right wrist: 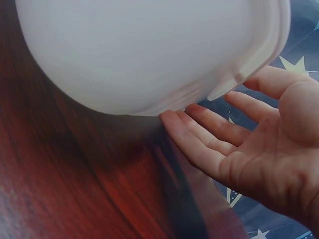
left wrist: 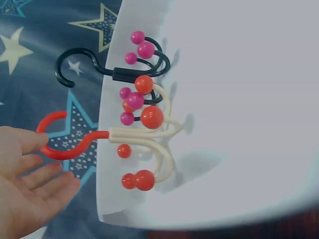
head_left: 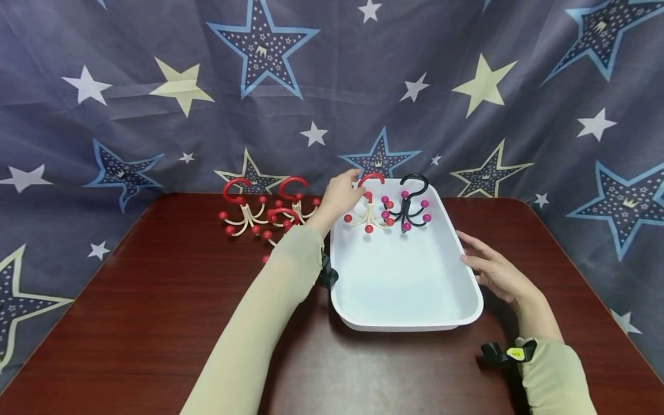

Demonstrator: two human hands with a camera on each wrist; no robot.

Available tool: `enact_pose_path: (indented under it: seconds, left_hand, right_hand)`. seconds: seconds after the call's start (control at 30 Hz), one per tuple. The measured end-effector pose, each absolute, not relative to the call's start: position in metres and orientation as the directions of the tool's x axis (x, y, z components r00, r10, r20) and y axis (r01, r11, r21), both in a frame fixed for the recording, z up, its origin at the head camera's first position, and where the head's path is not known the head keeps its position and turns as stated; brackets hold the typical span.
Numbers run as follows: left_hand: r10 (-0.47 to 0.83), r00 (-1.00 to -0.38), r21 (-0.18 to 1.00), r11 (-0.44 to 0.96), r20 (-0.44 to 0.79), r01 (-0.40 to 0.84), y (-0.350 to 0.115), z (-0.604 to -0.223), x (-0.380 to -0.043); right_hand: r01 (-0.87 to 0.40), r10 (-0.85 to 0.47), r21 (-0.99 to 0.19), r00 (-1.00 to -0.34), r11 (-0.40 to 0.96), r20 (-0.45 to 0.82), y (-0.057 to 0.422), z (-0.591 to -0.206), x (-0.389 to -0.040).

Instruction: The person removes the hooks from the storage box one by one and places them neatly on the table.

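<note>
A cream claw hanger with a red hook and red ball tips lies at the far end of the white tray. Beside it is a black claw hanger with magenta balls, some of their arms overlapping. At the far left corner is my left hand, its fingers loosely spread. In the left wrist view, a digit of that hand overlaps the edge of the red hook, which sticks out past the rim. My right hand rests extended fingertips against the tray's right outer side.
More red-hooked cream claw hangers lie on the dark wooden table, left of the tray, partly hidden by my left forearm. A star-patterned cloth hangs behind the table's back edge.
</note>
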State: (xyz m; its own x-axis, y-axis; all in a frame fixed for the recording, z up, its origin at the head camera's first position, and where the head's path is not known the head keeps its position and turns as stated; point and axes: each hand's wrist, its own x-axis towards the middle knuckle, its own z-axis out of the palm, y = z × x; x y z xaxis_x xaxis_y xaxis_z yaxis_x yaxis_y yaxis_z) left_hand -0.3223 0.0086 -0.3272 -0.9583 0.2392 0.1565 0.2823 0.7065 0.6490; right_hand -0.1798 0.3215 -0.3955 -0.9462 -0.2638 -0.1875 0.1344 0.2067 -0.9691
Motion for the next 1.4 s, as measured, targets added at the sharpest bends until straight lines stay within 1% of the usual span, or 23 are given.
enact_pose_path:
  seconds: [0.2,0.43,0.7,0.97,1.23,1.4]
  left_hand:
    - [0.238,-0.957,0.649,0.704,0.166,0.288,0.013,-0.329,-0.322]
    - [0.199,-0.961,0.643,0.714,0.193,0.277,0.018,-0.327,-0.319]
    - [0.177,-0.967,0.685,0.683,0.183,0.254,0.020,-0.323,-0.311]
    - [0.191,-0.947,0.694,0.645,0.260,0.321,0.012,-0.312,-0.307]
    - [0.180,-0.927,0.760,0.532,0.329,0.373,-0.007,-0.288,-0.296]
    - [0.167,-0.914,0.775,0.488,0.370,0.402,-0.023,-0.275,-0.289]
  right_hand:
    - [0.133,-0.263,-0.969,-0.947,0.211,-0.187,0.320,-0.392,-0.181]
    - [0.116,-0.266,-0.972,-0.949,0.205,-0.169,0.319,-0.393,-0.183]
    - [0.143,-0.252,-0.964,-0.947,0.222,-0.199,0.320,-0.394,-0.181]
    - [0.151,-0.245,-0.961,-0.947,0.230,-0.207,0.320,-0.394,-0.180]
    - [0.154,-0.246,-0.961,-0.946,0.229,-0.210,0.319,-0.393,-0.180]
    - [0.147,-0.250,-0.962,-0.947,0.229,-0.204,0.319,-0.393,-0.180]
